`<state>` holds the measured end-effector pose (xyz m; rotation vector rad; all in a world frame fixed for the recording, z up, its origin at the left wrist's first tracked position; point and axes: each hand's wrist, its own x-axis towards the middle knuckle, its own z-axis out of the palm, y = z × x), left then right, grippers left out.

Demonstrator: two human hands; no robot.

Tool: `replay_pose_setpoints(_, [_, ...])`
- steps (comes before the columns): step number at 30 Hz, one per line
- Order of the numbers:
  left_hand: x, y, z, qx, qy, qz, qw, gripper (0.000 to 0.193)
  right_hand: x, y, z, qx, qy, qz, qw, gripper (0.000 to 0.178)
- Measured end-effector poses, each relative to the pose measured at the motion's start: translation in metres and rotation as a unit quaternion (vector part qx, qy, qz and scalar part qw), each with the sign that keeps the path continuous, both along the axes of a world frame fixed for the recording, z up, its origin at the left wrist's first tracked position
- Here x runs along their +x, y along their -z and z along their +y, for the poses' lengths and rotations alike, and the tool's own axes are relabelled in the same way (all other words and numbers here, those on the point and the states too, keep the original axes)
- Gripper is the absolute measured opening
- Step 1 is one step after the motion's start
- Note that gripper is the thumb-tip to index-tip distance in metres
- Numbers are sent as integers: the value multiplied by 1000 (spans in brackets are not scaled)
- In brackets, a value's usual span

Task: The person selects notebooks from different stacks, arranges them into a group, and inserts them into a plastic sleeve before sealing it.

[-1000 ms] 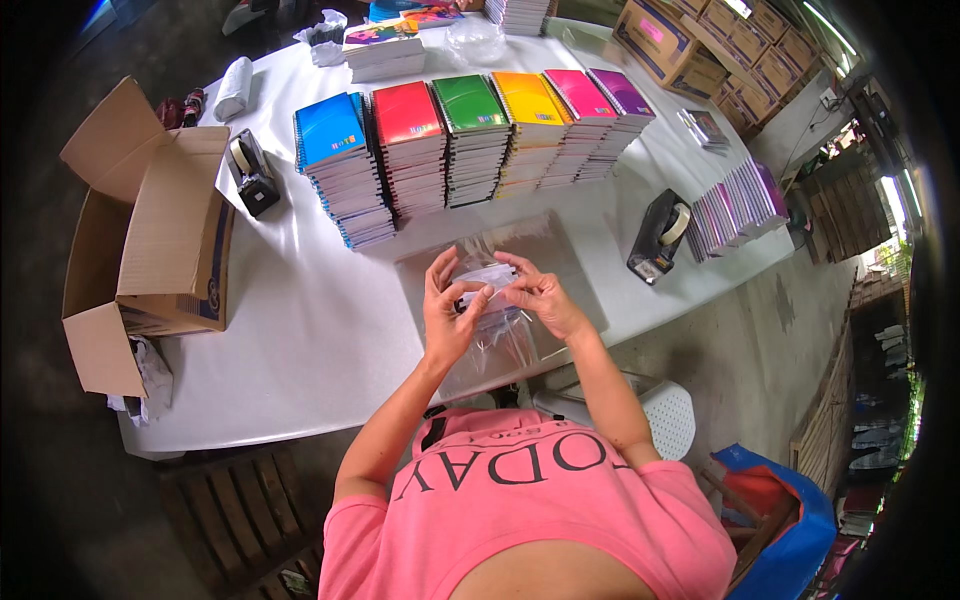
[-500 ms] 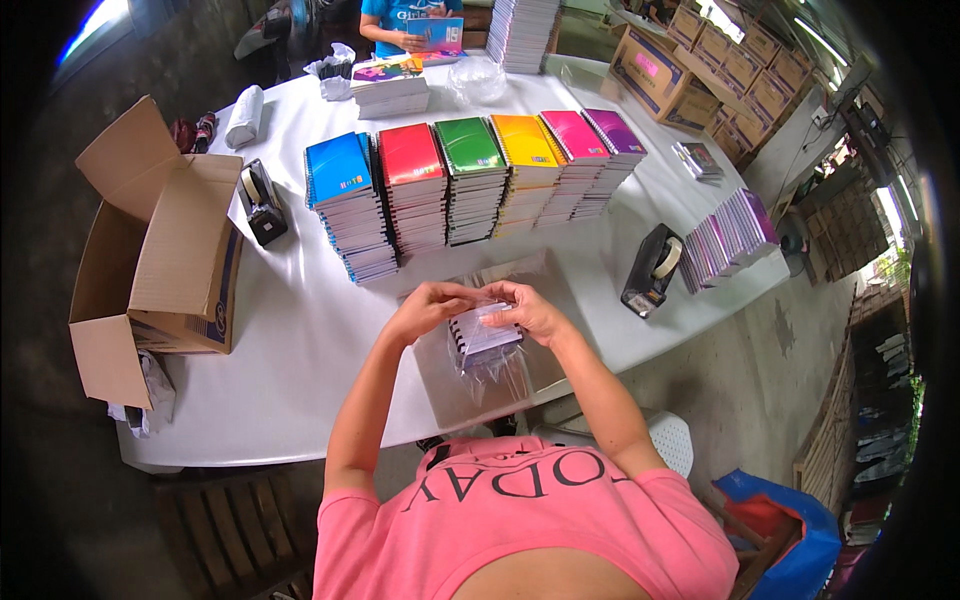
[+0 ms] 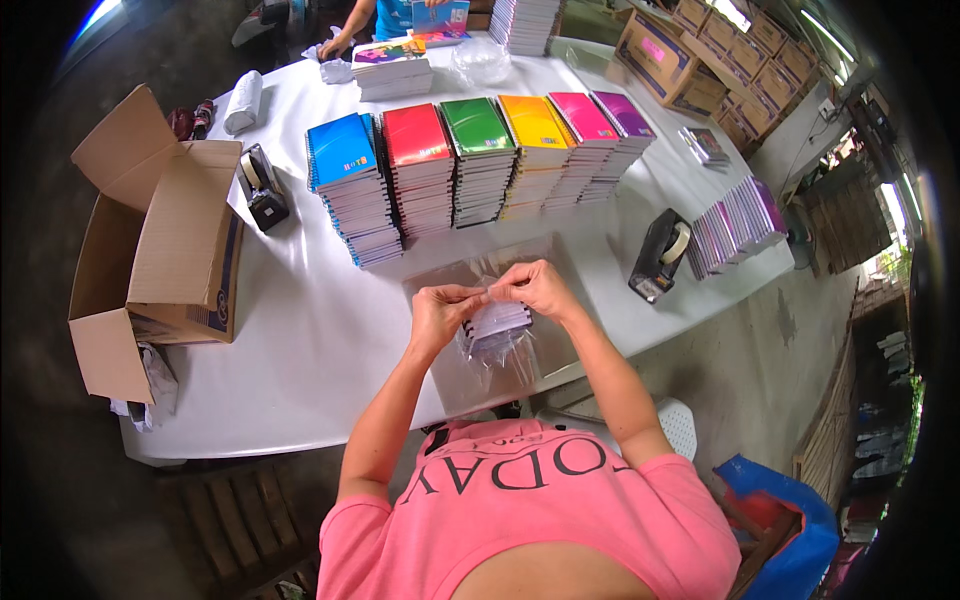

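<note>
A small stack of spiral notebooks (image 3: 497, 328) stands before me, wrapped in a clear plastic sleeve (image 3: 500, 362) whose loose end spreads toward me. My left hand (image 3: 445, 312) pinches the film at the stack's far upper edge, fingers closed. Close beside it, my right hand (image 3: 538, 290) is also closed in a pinch on the film, the two sets of fingertips nearly touching. Beneath lie flat clear plastic sheets (image 3: 455, 375) on the white table (image 3: 310, 390).
Stacks of blue notebooks (image 3: 342, 152), red, green, yellow, pink and purple ones form a row beyond my hands. Tape dispensers (image 3: 660, 255) sit on both sides. Wrapped purple packs (image 3: 738, 228) lie right; an open carton (image 3: 185, 230) stands left. A co-worker's arm (image 3: 352, 25) reaches in at the far side.
Both hands have risen off the stack's top, drawing the film together at its far edge. The co-worker's arm has stretched out toward the crumpled plastic at the left.
</note>
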<state>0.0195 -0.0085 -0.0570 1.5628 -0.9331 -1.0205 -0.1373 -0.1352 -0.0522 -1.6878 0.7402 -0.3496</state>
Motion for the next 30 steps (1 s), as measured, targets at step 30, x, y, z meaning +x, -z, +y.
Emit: replay_pose_setpoints(30, [-40,-3,40,-231,11,-517,824,37,-237,49,-129,204,584,55,784,61])
